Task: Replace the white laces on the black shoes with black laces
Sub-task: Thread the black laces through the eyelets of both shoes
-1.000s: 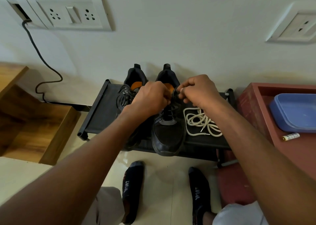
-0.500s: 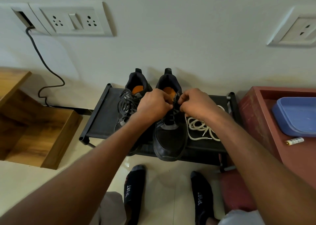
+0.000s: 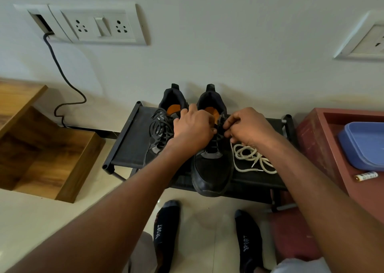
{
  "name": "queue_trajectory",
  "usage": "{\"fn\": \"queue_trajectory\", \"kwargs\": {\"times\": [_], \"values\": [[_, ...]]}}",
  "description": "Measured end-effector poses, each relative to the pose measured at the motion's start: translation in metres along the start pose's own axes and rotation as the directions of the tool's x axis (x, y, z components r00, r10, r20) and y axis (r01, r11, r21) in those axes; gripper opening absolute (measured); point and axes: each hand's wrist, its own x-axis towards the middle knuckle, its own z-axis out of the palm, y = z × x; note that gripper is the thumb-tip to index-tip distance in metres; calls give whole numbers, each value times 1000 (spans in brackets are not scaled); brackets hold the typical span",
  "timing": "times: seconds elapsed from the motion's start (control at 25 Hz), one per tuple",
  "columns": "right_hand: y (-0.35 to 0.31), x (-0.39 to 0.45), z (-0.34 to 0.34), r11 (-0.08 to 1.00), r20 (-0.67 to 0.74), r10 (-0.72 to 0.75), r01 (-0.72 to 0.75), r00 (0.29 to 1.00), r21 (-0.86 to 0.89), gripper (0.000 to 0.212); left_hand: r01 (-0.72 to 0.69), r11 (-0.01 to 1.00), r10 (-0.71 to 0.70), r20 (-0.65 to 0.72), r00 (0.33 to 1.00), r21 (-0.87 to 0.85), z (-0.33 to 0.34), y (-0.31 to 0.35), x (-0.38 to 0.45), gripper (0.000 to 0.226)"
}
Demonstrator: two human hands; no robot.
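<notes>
Both hands — left (image 3: pixel 192 130), right (image 3: pixel 248 127) — grip the right shoe's (image 3: pixel 212 169) black lace (image 3: pixel 218 127).

Shoes (image 3: pixel 212 169): matt black mesh cloth, smoother rubbery toe edge, orange insoles.
Black laces (image 3: pixel 161 127): flat woven cloth, matt.
White laces (image 3: pixel 251 158) at rack's right edge: rope-like cord, off-white, plastic tips.
Rack (image 3: pixel 133 139): dark matt fabric shelf, black tube frame.
Floor (image 3: pixel 31 216): pale tile, glossy, reflective.
Wood unit (image 3: pixel 41 158): brown grain, satin sheen.
Red cabinet (image 3: pixel 324 148): painted, scuffed, dull.
Blue box (image 3: pixel 363 144): smooth plastic.
Socket plate (image 3: pixel 99 25): glossy white plastic.
Wall (image 3: pixel 228 44): matt paint.
Socks (image 3: pixel 166 227): knit cloth.
</notes>
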Motion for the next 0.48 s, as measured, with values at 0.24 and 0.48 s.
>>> {"fn": "queue_trajectory", "kwargs": {"times": [0.24, 0.48], "values": [[1, 3, -2, 1000, 16, -6, 7, 1000, -27, 28, -18, 989, 26, 57, 998, -148, 4, 1, 1, 11], [3, 3, 9, 971, -97, -118, 94, 988, -222, 9, -114, 993, 113, 66, 991, 7, -2, -1, 2, 31]]}}
